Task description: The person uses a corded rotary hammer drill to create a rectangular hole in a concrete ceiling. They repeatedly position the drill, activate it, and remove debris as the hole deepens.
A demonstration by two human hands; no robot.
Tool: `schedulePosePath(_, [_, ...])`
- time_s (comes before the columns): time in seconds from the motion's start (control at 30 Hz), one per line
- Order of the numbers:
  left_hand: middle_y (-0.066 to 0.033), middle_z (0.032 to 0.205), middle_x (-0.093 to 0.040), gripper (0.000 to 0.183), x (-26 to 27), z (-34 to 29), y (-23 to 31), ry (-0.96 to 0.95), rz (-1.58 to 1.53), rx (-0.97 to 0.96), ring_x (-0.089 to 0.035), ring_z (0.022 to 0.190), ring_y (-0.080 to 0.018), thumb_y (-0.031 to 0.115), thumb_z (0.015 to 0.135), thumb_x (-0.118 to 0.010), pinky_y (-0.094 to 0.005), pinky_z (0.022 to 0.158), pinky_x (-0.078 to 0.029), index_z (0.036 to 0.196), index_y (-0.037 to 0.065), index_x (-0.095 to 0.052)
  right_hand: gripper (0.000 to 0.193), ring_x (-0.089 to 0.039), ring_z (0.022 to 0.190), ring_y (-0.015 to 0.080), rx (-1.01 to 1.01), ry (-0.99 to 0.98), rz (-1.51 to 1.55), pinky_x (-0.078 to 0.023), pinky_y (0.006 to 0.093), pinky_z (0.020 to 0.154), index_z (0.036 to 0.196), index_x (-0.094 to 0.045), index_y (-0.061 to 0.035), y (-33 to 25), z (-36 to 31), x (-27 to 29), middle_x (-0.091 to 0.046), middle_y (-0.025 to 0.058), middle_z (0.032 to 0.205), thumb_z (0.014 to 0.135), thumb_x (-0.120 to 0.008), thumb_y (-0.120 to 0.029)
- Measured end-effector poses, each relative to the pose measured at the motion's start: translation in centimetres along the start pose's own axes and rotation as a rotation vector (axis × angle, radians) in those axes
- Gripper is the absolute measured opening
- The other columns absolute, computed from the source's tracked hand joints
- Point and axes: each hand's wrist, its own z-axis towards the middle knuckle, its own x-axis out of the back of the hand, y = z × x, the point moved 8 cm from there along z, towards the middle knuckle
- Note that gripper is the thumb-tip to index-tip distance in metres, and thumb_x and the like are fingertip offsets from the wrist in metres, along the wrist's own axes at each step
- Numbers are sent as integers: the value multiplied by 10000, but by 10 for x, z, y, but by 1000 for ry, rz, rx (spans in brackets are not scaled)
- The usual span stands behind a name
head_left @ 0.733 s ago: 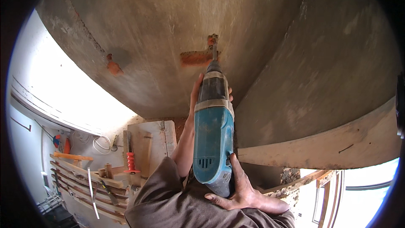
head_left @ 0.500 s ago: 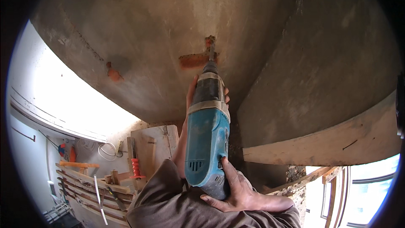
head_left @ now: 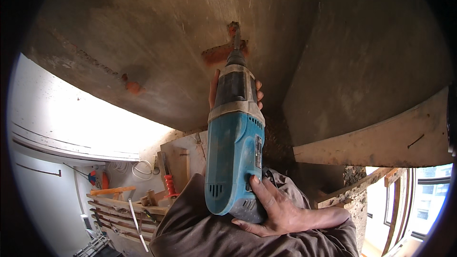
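Note:
A teal and black hammer drill (head_left: pixel 227 157), dusty, stretches away from me toward a grey plastered wall (head_left: pixel 166 19). Its metal bit (head_left: pixel 236 42) meets the wall at a chipped spot where red brick (head_left: pixel 220 54) shows through. My left hand (head_left: pixel 214 89) wraps under the drill's dark front housing; only the thumb and some fingertips show on either side. At the rear end, my right hand (head_left: pixel 281 210) grips the drill, its fingers lying along the side near the switch.
A second chipped red patch (head_left: pixel 133 86) marks the wall to the left. Lower left are a chisel with a red hand guard (head_left: pixel 170 185), stacked timber strips (head_left: pixel 119 212) and a white cable coil (head_left: pixel 142 169). Wooden framing (head_left: pixel 357 188) and a window (head_left: pixel 435 195) lie to the right.
The wall and its brick patches sit higher in the picture, and the room at lower left has shifted right. Both hands keep their hold on the drill, with its bit still at the chipped spot.

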Motion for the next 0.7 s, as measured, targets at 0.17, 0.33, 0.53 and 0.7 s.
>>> schedulePosePath(0.17, [-259,1228,-562,953,6,1,-7,-50,-17,176,-609,1153,-410,773,852,-502,-588,942,-530,1344,-41,-436,968,-581,724,372,-29,10,16,-526,419,588,1537,-160,90,-2,5,6,-514,286,954,869,-755,-280])
schedulePosePath(0.33, [-262,1242,-560,962,11,12,3,-45,-2,211,-604,1161,-407,781,841,-509,-578,958,-521,1349,-32,-426,977,-616,779,424,-91,10,-20,-551,457,653,1547,-97,80,3,15,10,-518,321,1017,899,-723,-296])
schedulePosePath(0.53, [-232,1146,-629,907,-9,20,6,44,60,133,-658,1064,-379,769,853,-496,-531,906,-558,1252,-45,-538,1006,-625,1008,552,-139,-53,16,-564,494,851,1541,14,74,-4,26,23,-460,460,1265,931,-687,-310])
schedulePosePath(0.7, [-220,1034,-682,742,-10,34,15,130,115,-53,-702,952,-343,682,907,-497,-516,816,-593,1138,-7,-646,1051,-607,1077,562,-179,-86,88,-539,493,925,1526,119,65,8,31,33,-435,504,1289,938,-673,-296])
